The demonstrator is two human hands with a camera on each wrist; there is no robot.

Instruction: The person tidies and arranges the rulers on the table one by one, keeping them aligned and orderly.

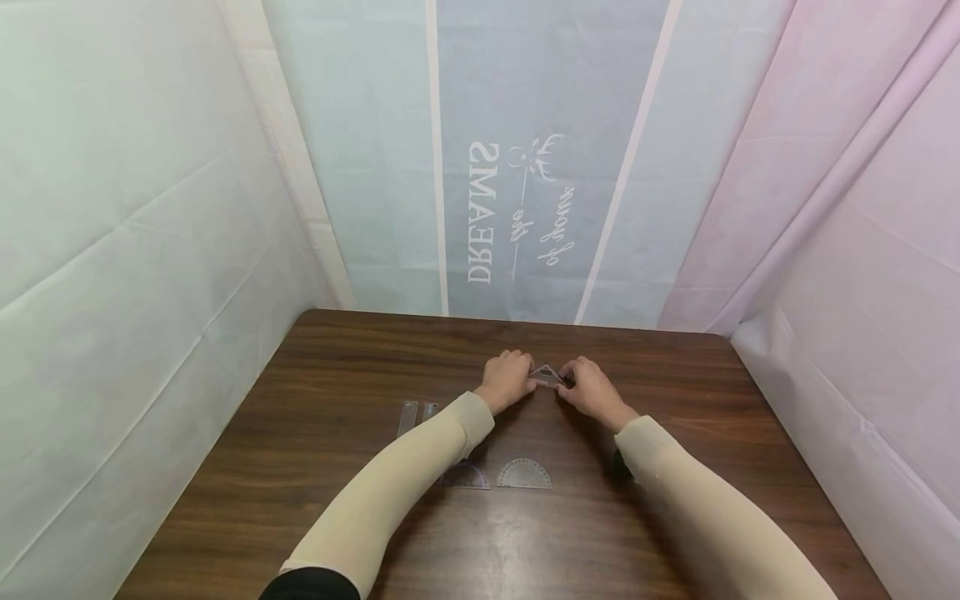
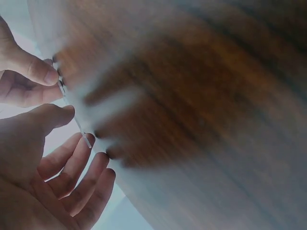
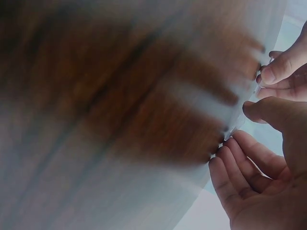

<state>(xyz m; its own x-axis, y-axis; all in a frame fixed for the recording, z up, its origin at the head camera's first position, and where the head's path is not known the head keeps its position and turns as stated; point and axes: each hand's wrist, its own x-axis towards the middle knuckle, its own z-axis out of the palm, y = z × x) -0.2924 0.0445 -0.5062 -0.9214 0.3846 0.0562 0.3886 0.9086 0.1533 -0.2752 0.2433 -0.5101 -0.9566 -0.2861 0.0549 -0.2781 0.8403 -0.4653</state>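
A small clear set square is held up between both hands near the far side of the table, its peak pointing away. My left hand grips its left corner between thumb and fingers. On the opposite corner, my right hand has its thumb and index finger. Seen from the left wrist, the set square shows edge-on as a thin pale strip close over the wood. The right wrist view shows a clear corner of the set square at the right fingertips.
Two clear protractors lie nearer on the brown table: a whole one and a purplish one partly hidden by the left sleeve. Left of that arm are a clear ruler and another strip. Fabric walls surround the table.
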